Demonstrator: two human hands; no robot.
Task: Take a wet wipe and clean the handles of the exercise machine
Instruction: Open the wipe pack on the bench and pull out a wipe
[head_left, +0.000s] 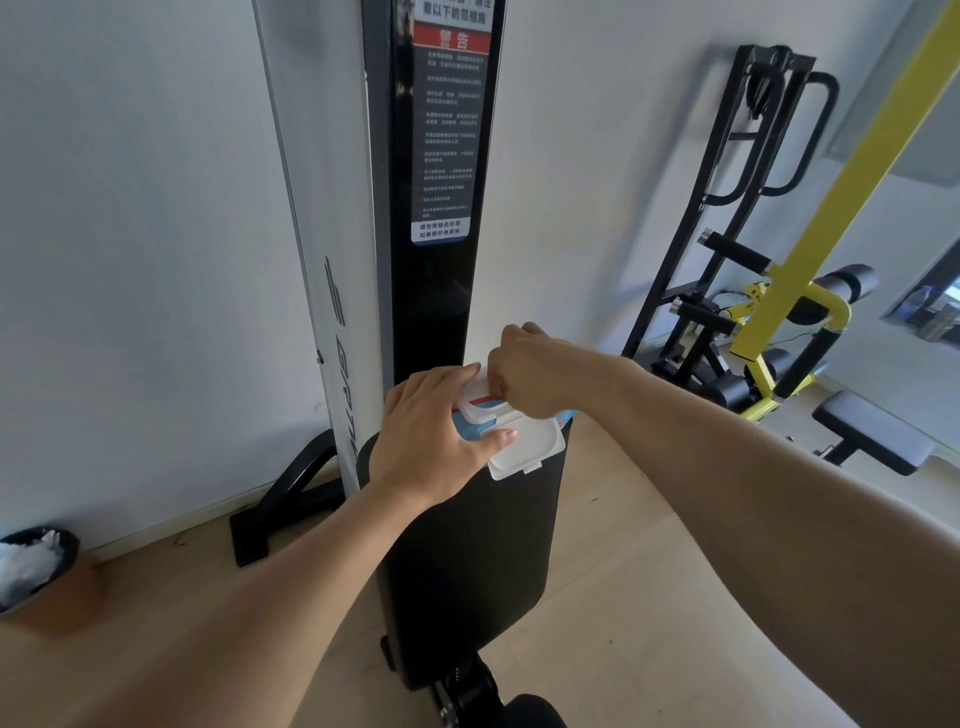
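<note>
Head view: a wet-wipe pack (480, 423) lies on the top end of a black padded bench (467, 561), at the foot of the machine's black upright column (431, 208). Its white lid (527, 449) is flipped open. The left hand (431, 441) presses flat on the pack; the right hand (524, 371) pinches at the opening, perhaps on a wipe.

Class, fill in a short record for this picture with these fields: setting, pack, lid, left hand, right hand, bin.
setting: room with gym equipment, pale floor
pack: wet wipe pack on the black padded bench
lid: white flip lid open
left hand: left hand lies flat on the pack
right hand: right hand pinches at the opening; no wipe visibly out
bin: black bin by the wall, white waste inside
</note>
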